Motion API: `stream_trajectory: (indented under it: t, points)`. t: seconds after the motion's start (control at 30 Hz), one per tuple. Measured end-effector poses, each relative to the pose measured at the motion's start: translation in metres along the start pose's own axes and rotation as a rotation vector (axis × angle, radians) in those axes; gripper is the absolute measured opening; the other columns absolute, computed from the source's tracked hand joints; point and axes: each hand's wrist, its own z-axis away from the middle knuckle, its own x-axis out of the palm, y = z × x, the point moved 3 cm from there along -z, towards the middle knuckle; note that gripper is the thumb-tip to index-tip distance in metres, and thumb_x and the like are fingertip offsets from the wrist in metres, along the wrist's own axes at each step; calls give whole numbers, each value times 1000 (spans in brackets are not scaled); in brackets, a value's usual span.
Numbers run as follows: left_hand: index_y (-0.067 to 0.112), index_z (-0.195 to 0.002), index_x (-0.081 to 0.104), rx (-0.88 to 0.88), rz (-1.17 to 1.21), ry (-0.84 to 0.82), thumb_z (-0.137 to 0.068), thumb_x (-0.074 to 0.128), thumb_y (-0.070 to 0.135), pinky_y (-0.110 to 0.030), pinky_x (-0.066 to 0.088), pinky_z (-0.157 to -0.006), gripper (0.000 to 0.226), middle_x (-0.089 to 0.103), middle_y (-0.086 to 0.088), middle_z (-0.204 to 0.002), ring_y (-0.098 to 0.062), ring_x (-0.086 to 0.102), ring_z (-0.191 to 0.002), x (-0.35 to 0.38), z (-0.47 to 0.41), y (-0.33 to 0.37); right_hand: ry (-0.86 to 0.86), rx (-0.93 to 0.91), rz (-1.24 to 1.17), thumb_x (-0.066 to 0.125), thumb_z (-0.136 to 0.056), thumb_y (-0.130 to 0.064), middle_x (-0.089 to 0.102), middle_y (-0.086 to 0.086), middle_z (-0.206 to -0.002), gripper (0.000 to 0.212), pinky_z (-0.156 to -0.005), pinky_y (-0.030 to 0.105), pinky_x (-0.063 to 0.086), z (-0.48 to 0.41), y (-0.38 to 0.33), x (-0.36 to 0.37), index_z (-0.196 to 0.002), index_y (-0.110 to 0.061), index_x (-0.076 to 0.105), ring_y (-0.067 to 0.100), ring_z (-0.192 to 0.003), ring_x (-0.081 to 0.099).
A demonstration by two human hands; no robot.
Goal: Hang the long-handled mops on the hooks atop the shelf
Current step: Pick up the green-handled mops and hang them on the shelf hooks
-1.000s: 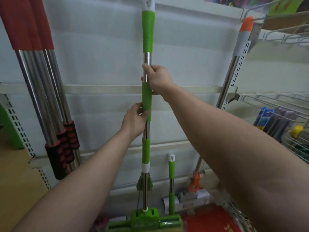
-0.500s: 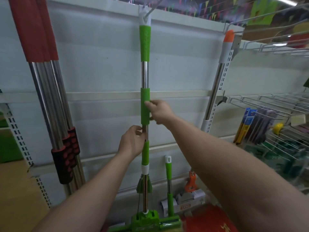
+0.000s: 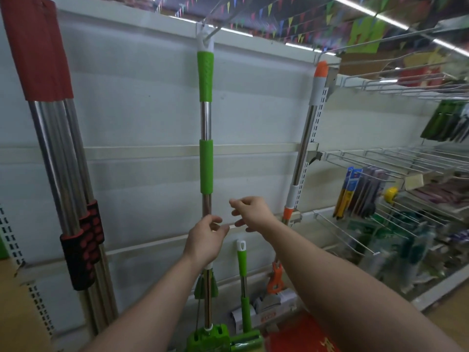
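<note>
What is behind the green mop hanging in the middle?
The shelf's pale back panel and a horizontal strip crossing behind the green mop. The left hand covers part of its pole, so what lies behind there is hidden.

One head-worn wide-angle view, close to the white shelf back panel [image 3: 142, 118]; facing forward, tilted slightly upward

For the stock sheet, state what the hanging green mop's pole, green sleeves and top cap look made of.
Pole: metal, likely stainless or chromed steel; mirror-bright with streaked reflections.
Green sleeves: matte rubber or foam, perhaps soft plastic; dull, no glare, upper one patterned.
Cap: white moulded plastic, smooth, with a hanging eye.
</note>
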Motion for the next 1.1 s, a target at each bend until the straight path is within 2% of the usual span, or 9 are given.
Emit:
stream_trajectory:
  t: [0.17, 0.43, 0.53, 0.6, 0.67, 0.8, 0.93, 1.03, 1.1]
  points:
    - [22, -116, 65, -47, -5, -28, -92, 67, 35, -29, 46, -79, 28, 67, 2, -103, -19, 63, -94, 27, 1, -7, 2, 36, -10, 56, -102, -44, 73, 7, -117, 44, -70, 33, 48, 0, 21, -17, -128, -9, 65, 23, -83, 72]
    - [22, -118, 65, -168, -50, -58, -92, 65, 43, -35, 52, -89, 34, 69, 0, -108, -21, 65, -98, 83, 5, -35, -29, 56, 4, 56, -102, -43, 74, 6, -114, 41, -69, 32, 51, -17, 69, -48, -126, -11, 66, 23, -85, 74]
    - [19, -123, 64, -215, -95, -54, -94, 65, 37, -28, 43, -81, 35, 68, -1, -114, -17, 59, -96, 107, 7, -44, -69, 80, 7, 58, -102, -40, 74, 7, -114, 37, -71, 34, 51, -29, 96, -55, -124, -12, 67, 28, -93, 76]
    - [19, -125, 63, -250, -124, -59, -95, 63, 36, -26, 39, -79, 35, 67, -1, -117, -15, 57, -95, 123, 8, -52, -101, 101, 3, 59, -101, -39, 73, 6, -112, 36, -69, 33, 50, -39, 116, -56, -123, -12, 67, 25, -86, 75]
    - [19, -124, 63, -291, -129, -59, -95, 63, 36, -27, 43, -79, 34, 67, 0, -115, -18, 59, -96, 138, 8, -61, -139, 123, 6, 59, -101, -37, 73, 6, -111, 32, -67, 32, 49, -48, 138, -55, -120, -13, 68, 21, -79, 71]
    - [19, -121, 64, -371, -155, -40, -93, 65, 34, -31, 50, -88, 32, 66, 2, -107, -22, 63, -101, 166, 4, -80, -211, 170, 5, 61, -101, -38, 73, 7, -110, 22, -68, 33, 49, -65, 183, -48, -106, -17, 66, 23, -81, 72]
    - [20, -119, 65, -433, -162, -21, -93, 64, 34, -32, 52, -88, 30, 69, 0, -108, -23, 64, -100, 189, 0, -97, -262, 211, 34, 61, -101, -37, 73, 6, -110, 32, -69, 34, 51, -84, 219, -36, -119, -12, 69, 28, -93, 76]
    - [22, -115, 66, -473, -175, 1, -92, 65, 36, -34, 53, -85, 27, 67, 3, -95, -24, 66, -96, 201, -3, -111, -289, 217, 53, 62, -100, -37, 72, 5, -107, 32, -67, 32, 51, -101, 240, -23, -121, -13, 68, 27, -94, 75]
    - [22, -116, 66, -501, -182, 15, -91, 66, 34, -34, 53, -87, 28, 65, 6, -92, -24, 66, -98, 207, -5, -120, -309, 222, 80, 63, -99, -38, 73, 4, -106, 33, -72, 35, 56, -114, 253, -11, -120, -14, 69, 26, -95, 75]
